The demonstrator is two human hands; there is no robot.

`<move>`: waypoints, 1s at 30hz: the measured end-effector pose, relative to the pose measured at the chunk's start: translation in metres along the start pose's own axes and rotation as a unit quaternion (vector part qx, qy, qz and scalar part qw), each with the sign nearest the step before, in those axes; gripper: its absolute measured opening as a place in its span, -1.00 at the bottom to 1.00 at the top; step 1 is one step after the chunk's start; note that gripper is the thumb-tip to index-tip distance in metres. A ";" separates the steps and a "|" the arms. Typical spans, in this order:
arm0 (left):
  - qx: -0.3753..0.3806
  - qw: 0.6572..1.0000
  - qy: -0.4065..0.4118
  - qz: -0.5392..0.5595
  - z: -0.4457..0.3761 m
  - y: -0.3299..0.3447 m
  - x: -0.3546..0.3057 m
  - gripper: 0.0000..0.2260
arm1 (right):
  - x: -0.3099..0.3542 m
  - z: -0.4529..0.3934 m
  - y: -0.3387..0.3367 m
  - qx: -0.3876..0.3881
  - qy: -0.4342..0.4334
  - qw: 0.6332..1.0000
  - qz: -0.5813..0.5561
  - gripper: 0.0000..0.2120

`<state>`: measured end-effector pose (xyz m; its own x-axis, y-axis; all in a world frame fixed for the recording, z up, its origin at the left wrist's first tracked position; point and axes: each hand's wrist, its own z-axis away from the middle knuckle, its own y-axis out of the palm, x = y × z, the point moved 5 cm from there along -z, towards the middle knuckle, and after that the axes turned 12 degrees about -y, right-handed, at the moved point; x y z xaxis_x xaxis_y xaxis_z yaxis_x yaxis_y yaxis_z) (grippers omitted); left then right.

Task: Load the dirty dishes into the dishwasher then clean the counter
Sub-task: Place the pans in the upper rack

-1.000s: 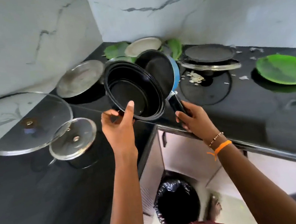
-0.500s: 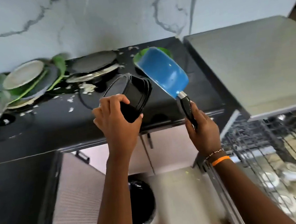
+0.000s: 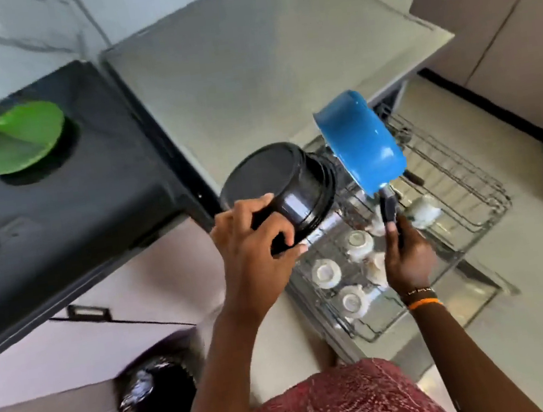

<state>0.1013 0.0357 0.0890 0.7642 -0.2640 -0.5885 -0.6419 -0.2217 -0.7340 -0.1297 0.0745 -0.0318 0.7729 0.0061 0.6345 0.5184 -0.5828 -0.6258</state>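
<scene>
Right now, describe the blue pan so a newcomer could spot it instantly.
Find the pulled-out wire dishwasher rack at right, with white cups sitting in it. Above it the right hand holds a pan by its black handle. It is the only bright blue item; the pot beside it is black.

The black pot (image 3: 279,184) in the left hand (image 3: 251,250) looks glossy and smooth; the blue pan (image 3: 362,142) shines like enamel. Below both grips, the rack (image 3: 450,182) is bare metal wire. The countertop (image 3: 66,205) looks polished black.
</scene>
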 end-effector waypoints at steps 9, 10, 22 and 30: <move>0.099 0.993 0.048 -0.041 0.033 0.083 -0.041 -0.88 | -0.083 0.050 -0.012 0.065 0.103 0.992 0.037 -0.52; 0.124 0.990 0.034 -0.050 0.040 0.092 -0.037 -0.88 | -0.087 0.054 -0.009 0.079 0.109 0.990 0.047 -0.52; 0.145 0.974 -0.109 -0.138 0.040 0.134 0.056 -0.76 | -0.104 0.014 0.095 0.266 0.029 0.959 0.092 -0.58; 0.078 0.983 -0.087 -0.143 0.038 0.130 0.079 -0.86 | -0.075 -0.013 0.214 0.395 0.005 0.918 0.045 -0.64</move>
<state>0.0808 0.0219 -0.0662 0.9202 -0.0441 -0.3889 -0.3914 -0.1129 -0.9133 -0.0815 -0.0614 -0.2077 0.8242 -0.0229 0.5658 0.5592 0.1899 -0.8070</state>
